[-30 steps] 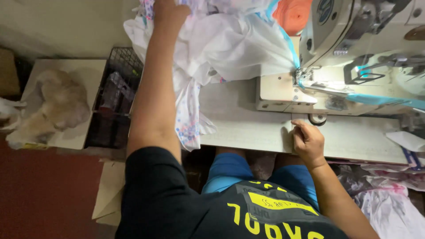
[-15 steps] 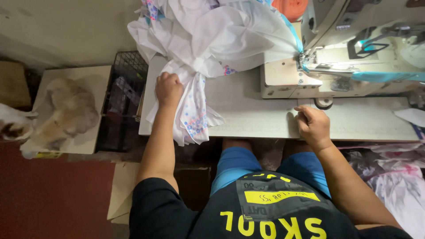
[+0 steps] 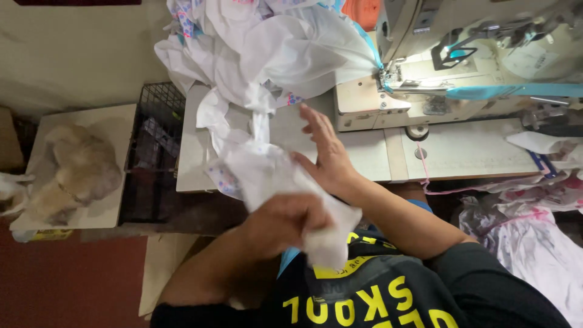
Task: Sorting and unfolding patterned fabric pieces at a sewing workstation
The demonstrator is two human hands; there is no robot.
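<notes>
White cloth between left hand and right hand.

The left hand is motion-blurred, its fingertips buried in the white fabric. At 1 o'clock the sewing machine gets cut off, needle probably too small to see.

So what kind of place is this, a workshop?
Most likely a small garment sewing workshop: an industrial sewing machine on a work table, heaps of white printed fabric, and more cloth piled on the floor.
</notes>
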